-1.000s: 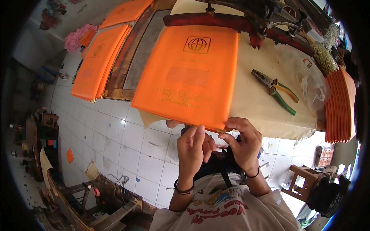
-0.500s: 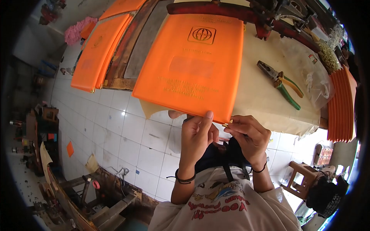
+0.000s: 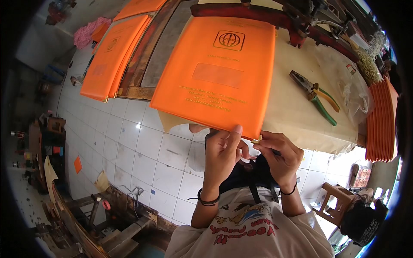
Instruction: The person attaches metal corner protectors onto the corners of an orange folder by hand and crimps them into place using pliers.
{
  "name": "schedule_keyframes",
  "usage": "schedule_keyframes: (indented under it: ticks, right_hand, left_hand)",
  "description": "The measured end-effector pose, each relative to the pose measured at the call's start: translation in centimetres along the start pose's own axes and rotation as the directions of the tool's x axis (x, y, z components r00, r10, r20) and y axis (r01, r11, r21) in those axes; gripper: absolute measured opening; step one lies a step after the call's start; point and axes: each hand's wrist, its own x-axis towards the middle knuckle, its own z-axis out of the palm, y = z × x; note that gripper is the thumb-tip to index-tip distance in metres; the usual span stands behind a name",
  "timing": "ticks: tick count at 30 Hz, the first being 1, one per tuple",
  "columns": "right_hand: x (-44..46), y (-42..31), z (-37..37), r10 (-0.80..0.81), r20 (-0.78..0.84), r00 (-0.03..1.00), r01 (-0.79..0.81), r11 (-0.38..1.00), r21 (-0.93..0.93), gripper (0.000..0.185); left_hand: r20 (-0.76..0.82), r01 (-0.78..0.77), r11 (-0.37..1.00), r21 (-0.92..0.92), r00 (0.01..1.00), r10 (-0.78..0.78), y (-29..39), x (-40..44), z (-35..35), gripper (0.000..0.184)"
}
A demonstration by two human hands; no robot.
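Observation:
An orange folder point(image 3: 215, 92) with gold lettering and a round emblem lies on the table, its near edge reaching past the table edge. My left hand point(image 3: 221, 157) pinches that near edge, thumb on top and fingers curled beneath. At the folder's near right corner my right hand point(image 3: 282, 152) pinches a small gold metal corner piece point(image 3: 257, 140) between thumb and fingertips. The piece touches or nearly touches the folder's corner; how far it sits over it I cannot tell.
Pliers point(image 3: 315, 96) with green and yellow handles lie right of the folder, beside a clear plastic bag point(image 3: 344, 81). A stack of orange folders point(image 3: 380, 120) stands far right; more orange folders point(image 3: 114, 60) lie left. A red metal bar point(image 3: 232, 10) crosses behind. A stool point(image 3: 333, 200) stands below right.
The folder and both hands appear slightly shifted right and down in view. More of the gold corner piece shows at the right fingertips. Both hands keep their pinch.

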Motion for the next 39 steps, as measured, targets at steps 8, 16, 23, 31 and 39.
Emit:
schedule_keyframes:
  ticks: [8,16,23,31,39]
  right_hand:
    - [0.0,0.2,0.2,-0.002,-0.002,1.0,0.002,1.0,-0.002,0.02]
    - [-0.4,-0.4,0.4,0.128,-0.044,0.991,-0.124,0.989,0.08,0.019]
    - [0.1,0.1,0.3,0.052,-0.026,0.998,-0.048,0.992,0.115,0.022]
    - [0.3,-0.2,0.3,0.055,-0.007,0.998,-0.054,0.996,0.064,0.021]
    - [1.0,0.1,0.1,0.02,0.046,0.999,-0.022,0.999,0.044,0.021]
  left_hand:
    - [0.014,0.016,1.0,0.019,1.0,-0.017,0.0,0.0,-0.2,0.04]
    - [-0.038,0.002,0.999,0.034,0.999,0.0,0.2,-0.1,0.5,0.038]
    - [-0.056,0.013,0.997,0.079,0.998,-0.008,0.7,0.0,1.0,0.039]
    - [-0.064,0.043,0.99,0.133,0.997,-0.034,0.3,-0.3,0.7,0.039]
    - [-0.117,0.021,0.988,0.152,0.993,-0.003,-0.4,-0.5,0.8,0.032]
